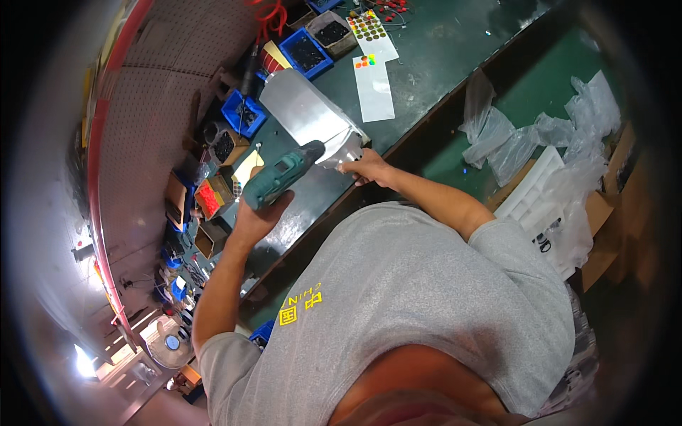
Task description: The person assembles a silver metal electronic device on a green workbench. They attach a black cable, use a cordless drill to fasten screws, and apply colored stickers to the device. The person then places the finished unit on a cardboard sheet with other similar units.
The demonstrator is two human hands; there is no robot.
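A green and black power drill (278, 175) is gripped in my left hand (263, 215), its dark nose pointing toward the near end of a silvery metal housing (305, 106). The housing lies at a slant on the workbench (419, 71). At its near end is a smaller bright metal piece (344, 150), and the fingers of my right hand (371, 169) are closed on the edge of that piece. Whether the drill's tip touches the metal cannot be made out.
Blue bins (305, 53) of small dark parts line the bench's back, along with a box of red pieces (209, 197). A red coiled hose (268, 18) hangs above. Sticker sheets (373, 89) lie right of the housing. Crumpled clear plastic (511, 135) and cardboard lie on the floor at right.
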